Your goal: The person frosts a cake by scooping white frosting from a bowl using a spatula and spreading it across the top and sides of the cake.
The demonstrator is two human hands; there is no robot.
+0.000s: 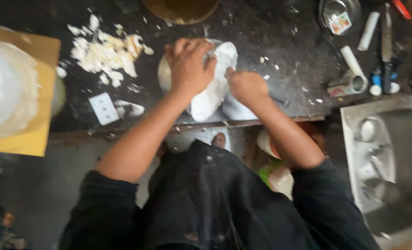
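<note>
White dough (213, 90) sits clamped under your curled left hand (187, 67) and pinched by your right hand (246, 85), though blur hides how firmly, so hard pulling could tear it.

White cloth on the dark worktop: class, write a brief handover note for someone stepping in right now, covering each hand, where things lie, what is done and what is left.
Left hand: pressing down on top of the white cloth, fingers curled over it.
Right hand: gripping the cloth's right edge.
The cloth lies over a pale round object near the front edge of the dark worktop.
White scraps lie to the left; tubes and tools to the right.
Done: cloth in place, both hands working it.
Left: cannot tell; the picture is blurred.
</note>
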